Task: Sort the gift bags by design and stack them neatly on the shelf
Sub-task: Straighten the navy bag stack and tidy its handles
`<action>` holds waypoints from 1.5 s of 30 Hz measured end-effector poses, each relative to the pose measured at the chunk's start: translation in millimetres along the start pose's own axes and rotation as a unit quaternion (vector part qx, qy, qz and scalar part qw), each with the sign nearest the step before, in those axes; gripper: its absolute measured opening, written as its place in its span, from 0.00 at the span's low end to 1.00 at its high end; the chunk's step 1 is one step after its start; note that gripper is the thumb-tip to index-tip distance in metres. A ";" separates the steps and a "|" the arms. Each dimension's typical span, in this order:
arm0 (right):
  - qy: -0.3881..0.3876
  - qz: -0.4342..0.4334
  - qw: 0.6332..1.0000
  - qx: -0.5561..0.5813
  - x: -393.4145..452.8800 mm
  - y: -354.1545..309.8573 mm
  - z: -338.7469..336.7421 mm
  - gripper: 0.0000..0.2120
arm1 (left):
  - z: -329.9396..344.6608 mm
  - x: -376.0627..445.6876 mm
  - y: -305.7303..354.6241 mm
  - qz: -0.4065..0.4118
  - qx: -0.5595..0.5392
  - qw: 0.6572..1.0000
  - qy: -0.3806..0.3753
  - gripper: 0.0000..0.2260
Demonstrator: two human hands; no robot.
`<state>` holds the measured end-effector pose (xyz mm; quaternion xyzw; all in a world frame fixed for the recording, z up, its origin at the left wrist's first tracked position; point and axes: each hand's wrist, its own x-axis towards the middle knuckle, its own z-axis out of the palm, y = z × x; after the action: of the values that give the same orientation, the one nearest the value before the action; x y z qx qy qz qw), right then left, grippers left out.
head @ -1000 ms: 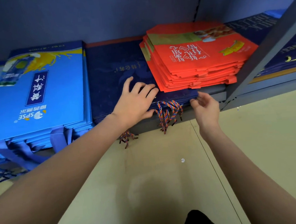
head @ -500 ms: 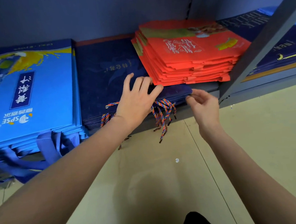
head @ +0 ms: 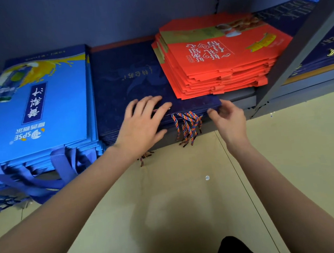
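Observation:
A flat stack of dark navy gift bags lies in the middle of the low shelf, its striped rope handles hanging over the front edge. My left hand rests flat on the stack's front edge with fingers spread. My right hand touches the stack's front right corner with loosely curled fingers. A stack of red gift bags sits on the navy stack's right part. A stack of light blue bags lies to the left.
A grey shelf post slants across at the right, with more navy bags behind it. Blue ribbon handles spill off the shelf at the left. The floor below is pale, and my dark shoes show at the bottom.
The view has shifted slightly. My left hand slid a little along the navy stack's front edge, and my right hand stays at its front right corner.

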<state>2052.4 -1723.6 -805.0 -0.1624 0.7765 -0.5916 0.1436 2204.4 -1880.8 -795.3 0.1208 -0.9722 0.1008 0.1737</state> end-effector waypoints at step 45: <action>-0.118 -0.298 0.802 -0.504 59.0 -71.7 -64.2 0.30 | -34.7 89.4 39.4 -0.317 -0.455 0.788 -0.267 0.36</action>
<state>1978.2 -1710.2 -720.9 -0.5039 0.8556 -0.1068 -0.0515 2123.2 -1853.0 -737.0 0.3511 -0.8205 -0.4497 -0.0361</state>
